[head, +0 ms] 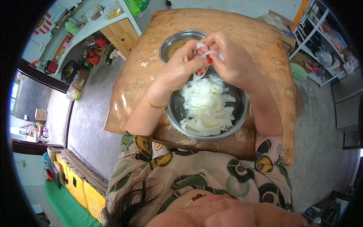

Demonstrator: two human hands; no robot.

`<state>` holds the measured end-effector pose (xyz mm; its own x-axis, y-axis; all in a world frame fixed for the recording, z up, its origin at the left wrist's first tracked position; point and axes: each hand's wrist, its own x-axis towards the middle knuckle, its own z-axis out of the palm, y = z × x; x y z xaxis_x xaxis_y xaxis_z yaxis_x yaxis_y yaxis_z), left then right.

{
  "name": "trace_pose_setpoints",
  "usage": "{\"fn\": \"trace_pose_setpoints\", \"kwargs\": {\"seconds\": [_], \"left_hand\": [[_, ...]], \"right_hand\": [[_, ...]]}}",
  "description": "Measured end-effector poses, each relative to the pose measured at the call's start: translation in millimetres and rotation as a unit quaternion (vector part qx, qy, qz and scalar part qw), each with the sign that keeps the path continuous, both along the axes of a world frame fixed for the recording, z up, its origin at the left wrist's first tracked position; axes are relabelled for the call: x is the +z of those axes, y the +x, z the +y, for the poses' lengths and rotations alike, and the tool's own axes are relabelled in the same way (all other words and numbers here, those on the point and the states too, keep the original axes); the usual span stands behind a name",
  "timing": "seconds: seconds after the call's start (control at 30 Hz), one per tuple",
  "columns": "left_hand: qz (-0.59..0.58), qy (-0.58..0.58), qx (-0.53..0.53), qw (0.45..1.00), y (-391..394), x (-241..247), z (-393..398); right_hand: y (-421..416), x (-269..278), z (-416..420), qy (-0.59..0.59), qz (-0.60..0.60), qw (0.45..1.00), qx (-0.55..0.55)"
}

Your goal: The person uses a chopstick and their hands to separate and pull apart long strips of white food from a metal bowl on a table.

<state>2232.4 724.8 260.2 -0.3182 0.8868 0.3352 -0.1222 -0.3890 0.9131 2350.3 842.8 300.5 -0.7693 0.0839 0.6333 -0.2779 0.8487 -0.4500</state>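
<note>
Raised over the far side of a steel bowl (175,112), my left hand (188,61) and my right hand (222,56) meet and pinch white noodle strips (209,53) between their fingers. One strip hangs from the fingers towards a heap of wide, pale noodles (208,106) in the bowl. Beyond my left hand stands a second steel bowl (167,42) with yellowish liquid in it, partly covered by the hand. A wooden chopstick (221,31) sticks out past its right rim; my hands hide its other part.
Both bowls stand on a table with a brown patterned cover (136,85). A white shelf rack (317,42) full of goods is at the right. To the left are a counter (93,25) with wooden drawers and a yellow-and-green sofa (73,193).
</note>
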Motion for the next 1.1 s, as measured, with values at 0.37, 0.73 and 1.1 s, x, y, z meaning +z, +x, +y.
{"fn": "trace_pose_setpoints", "kwargs": {"seconds": [0.37, 0.73, 1.1], "left_hand": [[0.040, -0.038, 0.045, 0.997, -6, -4, -4], [-0.077, -0.009, -0.035, 0.996, -10, 2, -9], [-0.099, 0.009, 0.050, 0.994, -8, 7, -10]], "right_hand": [[3, 5, -16, 0.078, 0.012, 0.997, -0.007], [7, 9, -13, 0.071, 0.011, 0.997, 0.020], [1, 5, 0, 0.091, 0.054, 0.994, 0.002]]}}
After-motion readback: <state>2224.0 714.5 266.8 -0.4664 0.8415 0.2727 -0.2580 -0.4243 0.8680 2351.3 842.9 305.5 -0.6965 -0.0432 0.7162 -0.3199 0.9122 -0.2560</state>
